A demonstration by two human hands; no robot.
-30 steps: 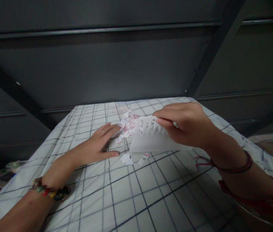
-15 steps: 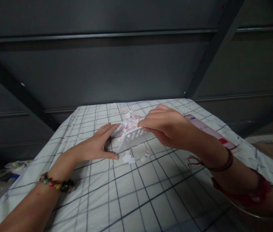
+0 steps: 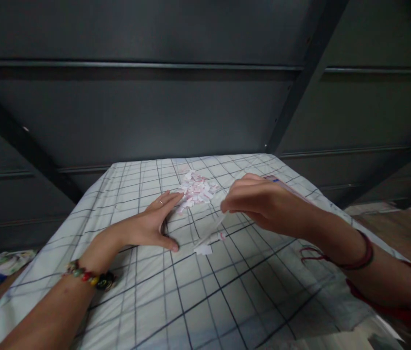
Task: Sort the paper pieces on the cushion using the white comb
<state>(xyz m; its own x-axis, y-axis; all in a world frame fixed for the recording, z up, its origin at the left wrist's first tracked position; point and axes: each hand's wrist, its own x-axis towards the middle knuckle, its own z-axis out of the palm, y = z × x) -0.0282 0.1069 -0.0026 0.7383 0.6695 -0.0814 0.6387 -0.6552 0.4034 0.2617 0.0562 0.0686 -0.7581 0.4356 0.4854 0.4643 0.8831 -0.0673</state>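
Observation:
My left hand rests on the checked cloth with thumb and fingers spread, its fingertips by the left edge of a heap of torn paper scraps. The fingers of my right hand are pinched on the upper end of a thin white slotted piece. I see that piece almost edge-on, slanting down to the cloth, blurred, its slots hardly visible now. At its lower end lie several loose paper scraps, apart from the heap.
The white cloth with dark grid lines covers the surface. Beyond my right hand lies a phone, mostly hidden by the hand and forearm. A dark panelled wall stands behind the far edge. Cloth-like items lie low on the left.
My right hand has drawn the white piece back from the heap, toward me and right, turning it edge-on. The heap now shows more fully. My left hand has stayed nearly in place, and the view has shifted slightly.

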